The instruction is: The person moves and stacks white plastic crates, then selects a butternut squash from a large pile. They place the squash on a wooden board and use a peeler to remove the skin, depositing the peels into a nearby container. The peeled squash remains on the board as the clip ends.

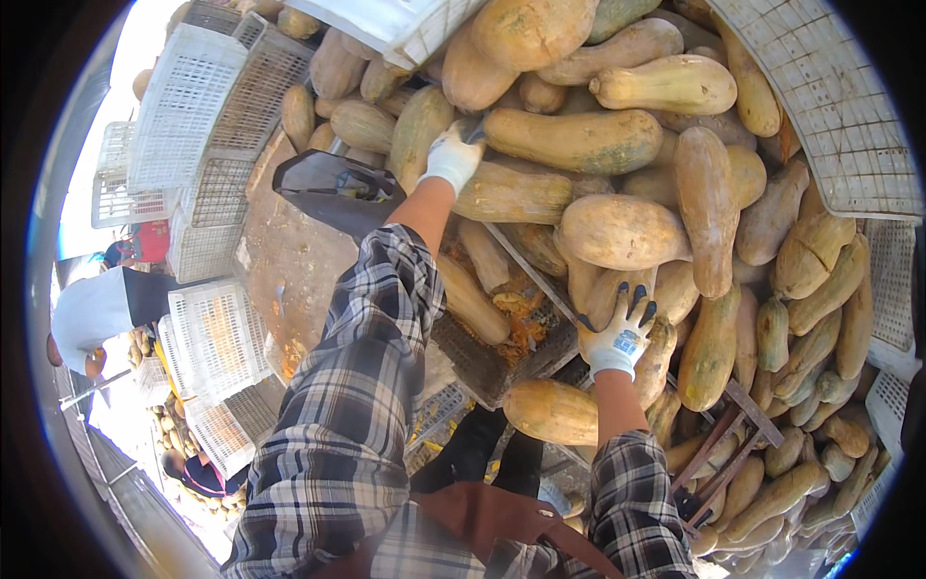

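Both hands wear white work gloves with dark blue coating on the fingers. My left hand [452, 155] is at the blunt end of a long tan-green squash [571, 141] on the pile. Its fingers are curled and partly hidden, and a small bluish-grey patch shows at the fingertips; whether they grip anything is unclear. Below that squash lies another thick one [517, 194]. My right hand [618, 336] rests with fingers spread on a tan squash [611, 293]. A rounded squash [553, 411] lies just below its wrist, and a pale, bulbous one [623, 230] lies above its fingers.
Before me is a dirty crate [499, 369] with squash and orange pulp. A dark bag [336, 188] sits on a worn board [289, 239]. White plastic crates [217, 340] stand left, another [832, 94] upper right. A wooden stool [731, 441] leans among squash. Other people [94, 311] bend at left.
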The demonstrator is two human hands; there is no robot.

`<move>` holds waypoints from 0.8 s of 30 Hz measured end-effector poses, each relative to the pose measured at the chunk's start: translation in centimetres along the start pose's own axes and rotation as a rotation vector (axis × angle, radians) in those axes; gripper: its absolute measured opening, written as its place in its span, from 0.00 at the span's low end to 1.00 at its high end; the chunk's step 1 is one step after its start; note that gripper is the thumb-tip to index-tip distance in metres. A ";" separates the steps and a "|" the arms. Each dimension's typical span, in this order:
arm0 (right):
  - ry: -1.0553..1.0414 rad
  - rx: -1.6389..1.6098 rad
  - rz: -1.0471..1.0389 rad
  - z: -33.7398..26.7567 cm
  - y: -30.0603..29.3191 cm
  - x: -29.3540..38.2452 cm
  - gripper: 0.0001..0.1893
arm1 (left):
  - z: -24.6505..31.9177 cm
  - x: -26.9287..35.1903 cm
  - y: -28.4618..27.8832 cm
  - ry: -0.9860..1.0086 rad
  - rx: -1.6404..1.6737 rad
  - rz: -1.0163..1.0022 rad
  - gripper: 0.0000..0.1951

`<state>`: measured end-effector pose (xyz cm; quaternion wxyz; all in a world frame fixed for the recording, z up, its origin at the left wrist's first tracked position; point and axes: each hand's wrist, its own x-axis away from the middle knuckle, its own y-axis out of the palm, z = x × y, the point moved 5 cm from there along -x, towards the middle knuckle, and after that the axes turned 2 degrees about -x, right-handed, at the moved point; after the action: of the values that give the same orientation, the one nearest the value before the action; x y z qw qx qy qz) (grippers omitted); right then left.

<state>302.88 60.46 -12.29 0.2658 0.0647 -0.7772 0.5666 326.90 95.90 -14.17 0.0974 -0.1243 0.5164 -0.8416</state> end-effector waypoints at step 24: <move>-0.009 0.023 -0.030 0.8 -0.1 -0.4 0.53 | 22.1 4.6 8.4 0.522 -0.287 -0.176 0.46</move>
<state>302.98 59.62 -12.57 0.2701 0.0818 -0.7707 0.5714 329.66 72.14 -11.52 -0.1303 0.0394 0.6249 -0.7687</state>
